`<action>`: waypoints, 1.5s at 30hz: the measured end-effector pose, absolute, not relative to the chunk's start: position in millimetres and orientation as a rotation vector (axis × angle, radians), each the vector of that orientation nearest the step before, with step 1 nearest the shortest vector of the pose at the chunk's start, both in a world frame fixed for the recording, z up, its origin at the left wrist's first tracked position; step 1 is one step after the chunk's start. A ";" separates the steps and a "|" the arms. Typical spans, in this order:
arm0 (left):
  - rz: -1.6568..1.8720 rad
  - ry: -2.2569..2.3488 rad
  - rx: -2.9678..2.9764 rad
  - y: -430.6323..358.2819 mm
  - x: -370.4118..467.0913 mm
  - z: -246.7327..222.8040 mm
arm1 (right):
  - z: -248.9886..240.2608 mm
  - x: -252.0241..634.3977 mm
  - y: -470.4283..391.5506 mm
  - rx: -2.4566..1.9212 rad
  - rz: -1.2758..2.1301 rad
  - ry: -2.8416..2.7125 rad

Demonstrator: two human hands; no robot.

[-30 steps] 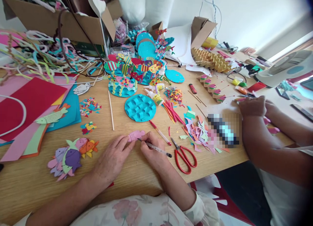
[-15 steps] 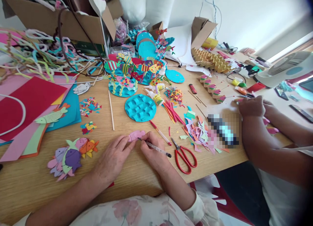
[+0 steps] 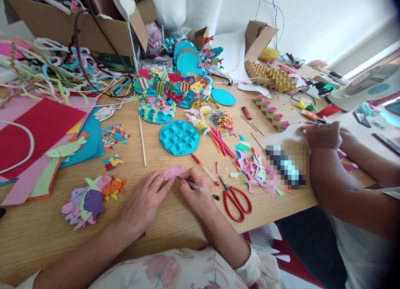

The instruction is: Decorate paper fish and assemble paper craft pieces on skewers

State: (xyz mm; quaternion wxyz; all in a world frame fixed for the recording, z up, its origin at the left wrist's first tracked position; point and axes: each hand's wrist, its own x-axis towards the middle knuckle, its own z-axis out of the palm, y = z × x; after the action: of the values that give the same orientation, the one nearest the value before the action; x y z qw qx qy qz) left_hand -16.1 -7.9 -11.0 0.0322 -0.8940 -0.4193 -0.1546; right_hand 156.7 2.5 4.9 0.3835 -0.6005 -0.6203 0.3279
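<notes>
On the table in front of me lies a small pink paper fish (image 3: 174, 173) with dark dotted marks. My left hand (image 3: 146, 195) holds its left end steady with thumb and fingers closed on it. A black-capped pen (image 3: 201, 190) is pinched in my right hand (image 3: 196, 193), its tip at the fish's lower right edge. Just beyond that hand lies a red pen (image 3: 205, 170). Red-handled scissors (image 3: 236, 199) rest to the right, blades slightly apart. A pile of cut paper fish (image 3: 89, 201) lies left of my left hand.
Paper scraps (image 3: 253, 168) spread right of centre. A blue disc with paper waves (image 3: 179, 138) and glue bottles (image 3: 198, 123) stand ahead. Coloured sheets (image 3: 46, 126) stack at left, below a cardboard box (image 3: 62, 26). At right, a co-worker's hands (image 3: 325, 135) are busy over the table.
My hands, the pen and the fish stay almost in place. The co-worker's hands at right have shifted very slightly.
</notes>
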 end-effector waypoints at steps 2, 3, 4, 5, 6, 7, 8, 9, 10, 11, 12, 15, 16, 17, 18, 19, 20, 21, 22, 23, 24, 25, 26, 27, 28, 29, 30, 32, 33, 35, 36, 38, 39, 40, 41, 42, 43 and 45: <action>-0.447 -1.317 -2.769 -7.6 -15.1 -9.2 | 7.7 157.3 3.3 -1.491 0.891 -1.500; -0.429 -1.324 -2.778 -7.4 -14.5 -8.1 | 9.6 158.2 4.1 -1.468 0.922 -1.465; -0.413 -1.325 -2.783 -7.1 -14.0 -6.9 | 11.6 159.5 5.2 -1.444 0.957 -1.442; -0.400 -1.321 -2.785 -6.7 -13.4 -5.5 | 13.6 161.3 6.7 -1.421 1.000 -1.432; -0.389 -1.314 -2.785 -6.3 -12.9 -4.0 | 15.5 163.5 8.6 -1.403 1.052 -1.433; -0.382 -1.309 -2.784 -5.9 -12.4 -2.4 | 17.2 165.8 10.6 -1.393 1.105 -1.438; -0.373 -1.312 -2.786 -5.5 -11.9 -0.8 | 18.4 168.2 12.6 -1.389 1.151 -1.446; -0.364 -1.324 -2.788 -5.1 -11.4 0.8 | 19.3 170.2 14.4 -1.386 1.182 -1.460; -0.349 -1.343 -2.790 -4.7 -10.7 2.4 | 19.8 171.7 15.8 -1.387 1.187 -1.478; -0.329 -1.362 -2.790 -4.3 -10.0 3.9 | 19.9 172.6 16.6 -1.393 1.162 -1.501; -0.306 -1.379 -2.783 -3.7 -9.3 5.3 | 19.7 172.8 16.8 -1.401 1.116 -1.530; -0.258 -1.393 -2.743 -1.6 -6.6 7.7 | 18.7 170.5 14.3 -1.414 0.969 -1.614; -0.259 -1.395 -2.734 -0.8 -5.7 7.7 | 18.3 169.5 13.0 -1.415 0.937 -1.634; -0.275 -1.397 -2.728 -0.1 -4.9 7.1 | 18.0 168.7 11.8 -1.412 0.919 -1.651; -0.298 -1.397 -2.728 0.5 -4.2 6.0 | 17.5 168.1 10.9 -1.409 0.905 -1.663; -0.329 -1.393 -2.736 0.9 -3.8 4.4 | 17.0 167.8 10.3 -1.410 0.892 -1.675; -0.361 -1.386 -2.750 1.1 -3.6 2.6 | 16.3 167.8 10.0 -1.416 0.882 -1.685; -0.395 -1.376 -2.769 1.0 -3.5 0.5 | 15.6 167.8 10.0 -1.424 0.878 -1.692; -0.426 -1.364 -2.789 0.6 -3.7 -1.5 | 14.9 168.0 10.1 -1.432 0.877 -1.695; -0.457 -1.354 -2.804 0.1 -4.1 -3.3 | 14.2 168.1 10.4 -1.439 0.880 -1.697; -0.478 -1.346 -2.814 -0.5 -4.5 -4.8 | 13.6 168.2 10.7 -1.443 0.882 -1.698; -0.495 -1.341 -2.814 -1.2 -4.9 -5.8 | 13.2 168.2 10.9 -1.444 0.878 -1.703; -0.504 -1.337 -2.811 -1.7 -5.3 -6.4 | 12.9 168.2 11.1 -1.444 0.868 -1.710; -0.507 -1.335 -2.805 -2.1 -5.6 -6.6 | 12.7 168.1 11.1 -1.442 0.857 -1.719; -0.502 -1.331 -2.803 -2.4 -5.8 -6.4 | 12.6 168.0 11.0 -1.439 0.847 -1.725; -0.497 -1.327 -2.802 -2.6 -5.8 -5.9 | 12.5 168.0 10.9 -1.436 0.843 -1.728; -0.491 -1.323 -2.800 -2.6 -5.7 -5.3 | 12.3 167.9 10.7 -1.433 0.842 -1.728; -0.481 -1.314 -2.794 -2.6 -5.2 -4.0 | 11.6 167.7 10.5 -1.432 0.847 -1.723; -0.479 -1.309 -2.793 -2.6 -4.9 -3.4 | 11.2 167.6 10.4 -1.435 0.847 -1.720; -0.475 -1.305 -2.799 -2.5 -4.4 -2.5 | 10.5 167.5 10.4 -1.442 0.843 -1.724; -0.473 -1.305 -2.805 -2.6 -4.2 -2.2 | 10.2 167.4 10.5 -1.444 0.841 -1.727; -0.472 -1.299 -2.810 -2.7 -3.9 -1.7 | 10.0 167.3 10.7 -1.443 0.838 -1.734; -0.470 -1.293 -2.808 -2.8 -3.7 -1.6 | 10.1 167.3 10.8 -1.438 0.834 -1.740; -0.465 -1.288 -2.804 -2.9 -3.7 -1.4 | 10.2 167.2 10.8 -1.433 0.827 -1.748; -0.460 -1.285 -2.798 -3.0 -3.6 -1.2 | 10.3 167.2 10.8 -1.431 0.819 -1.755; -0.457 -1.285 -2.792 -3.1 -3.6 -1.1 | 10.5 167.1 10.8 -1.433 0.812 -1.760; -0.459 -1.290 -2.788 -3.2 -3.7 -1.0 | 10.7 166.9 10.8 -1.436 0.805 -1.763; -0.467 -1.310 -2.788 -3.5 -3.8 -1.0 | 10.8 166.5 10.8 -1.447 0.796 -1.759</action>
State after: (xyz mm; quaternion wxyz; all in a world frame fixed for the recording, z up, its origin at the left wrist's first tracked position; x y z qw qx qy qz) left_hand -3.8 -3.5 -1.0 0.0129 -0.8948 -0.4203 -0.1499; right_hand 166.5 10.8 10.8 0.3565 -0.5605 -0.6810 0.3081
